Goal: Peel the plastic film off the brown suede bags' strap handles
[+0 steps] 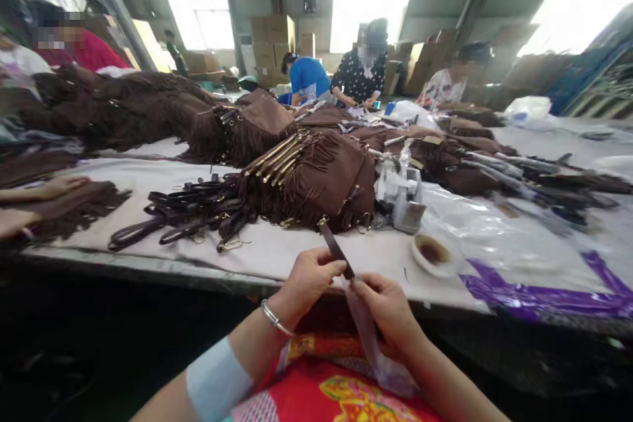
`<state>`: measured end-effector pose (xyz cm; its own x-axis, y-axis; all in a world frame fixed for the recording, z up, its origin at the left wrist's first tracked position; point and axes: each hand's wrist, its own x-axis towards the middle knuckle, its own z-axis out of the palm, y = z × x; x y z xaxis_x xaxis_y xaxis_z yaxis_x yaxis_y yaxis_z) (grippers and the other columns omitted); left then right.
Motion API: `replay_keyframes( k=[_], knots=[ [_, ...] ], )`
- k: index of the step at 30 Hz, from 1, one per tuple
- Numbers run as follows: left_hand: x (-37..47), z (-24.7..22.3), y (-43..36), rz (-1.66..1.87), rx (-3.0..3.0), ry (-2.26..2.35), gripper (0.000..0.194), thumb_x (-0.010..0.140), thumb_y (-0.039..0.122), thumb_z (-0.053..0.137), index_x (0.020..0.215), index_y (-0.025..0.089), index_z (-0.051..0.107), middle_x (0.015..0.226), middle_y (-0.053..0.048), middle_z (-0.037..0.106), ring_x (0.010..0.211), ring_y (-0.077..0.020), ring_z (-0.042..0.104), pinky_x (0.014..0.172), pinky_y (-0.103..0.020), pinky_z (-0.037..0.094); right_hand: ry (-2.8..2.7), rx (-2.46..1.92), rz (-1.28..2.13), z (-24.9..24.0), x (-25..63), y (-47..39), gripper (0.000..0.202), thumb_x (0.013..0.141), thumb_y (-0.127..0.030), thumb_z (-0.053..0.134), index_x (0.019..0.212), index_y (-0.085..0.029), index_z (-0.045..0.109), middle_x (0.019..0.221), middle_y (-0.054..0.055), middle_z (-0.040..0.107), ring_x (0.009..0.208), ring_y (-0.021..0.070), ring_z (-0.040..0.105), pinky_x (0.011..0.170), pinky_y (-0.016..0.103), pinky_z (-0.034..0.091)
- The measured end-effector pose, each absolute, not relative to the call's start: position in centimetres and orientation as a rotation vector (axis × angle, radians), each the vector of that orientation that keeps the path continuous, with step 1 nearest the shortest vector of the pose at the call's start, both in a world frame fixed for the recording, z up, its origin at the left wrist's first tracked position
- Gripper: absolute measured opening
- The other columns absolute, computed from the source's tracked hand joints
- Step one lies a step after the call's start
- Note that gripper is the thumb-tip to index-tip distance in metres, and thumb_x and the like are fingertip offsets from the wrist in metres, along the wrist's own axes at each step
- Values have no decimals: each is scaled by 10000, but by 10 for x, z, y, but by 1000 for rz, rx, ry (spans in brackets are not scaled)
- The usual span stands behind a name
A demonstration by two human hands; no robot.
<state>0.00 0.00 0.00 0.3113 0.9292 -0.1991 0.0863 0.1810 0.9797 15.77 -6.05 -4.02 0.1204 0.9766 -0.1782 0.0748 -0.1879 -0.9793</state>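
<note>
Between thumb and fingers, my left hand (309, 277) pinches a dark brown strap (336, 249) whose far end has a metal fitting. My right hand (388, 306) grips a pale, thin plastic sleeve (366, 336) at the strap's near end, and the sleeve hangs down toward my lap. Just beyond my hands lies a stack of brown fringed bags (341, 178) with gold zippers. A heap of dark straps (192, 211) with metal clips rests to the left of the stack. Whether the strap's near end runs inside the sleeve is hard to make out.
A white bowl of brown liquid (431, 256) stands right of my hands, near clear plastic sheeting (475, 217) and purple tape (534, 293). Another person's hands (44, 194) hold brown fringed material at the left. Several people work across the table, with cardboard boxes (271, 46) behind them.
</note>
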Motion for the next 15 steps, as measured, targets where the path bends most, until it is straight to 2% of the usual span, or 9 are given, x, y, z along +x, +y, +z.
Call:
replay_keyframes(
  k=[6,15],
  knots=[
    [-1,-14,5,821,1182,1155,214,749,299,663,880,144,733,859,-69,733,720,-165,601,625,-264,431,-958,-1375,1301,-42,155,-65,297,786,-417,685,932,-174,775,912,70,761,870,245,640,811,342,464],
    [5,-14,6,838,1099,1160,206,738,305,672,846,134,713,849,-81,728,725,-159,601,639,-267,441,-851,-1355,1359,-42,155,-67,295,710,-429,754,854,-173,785,828,65,757,729,207,636,676,301,484]
  ],
)
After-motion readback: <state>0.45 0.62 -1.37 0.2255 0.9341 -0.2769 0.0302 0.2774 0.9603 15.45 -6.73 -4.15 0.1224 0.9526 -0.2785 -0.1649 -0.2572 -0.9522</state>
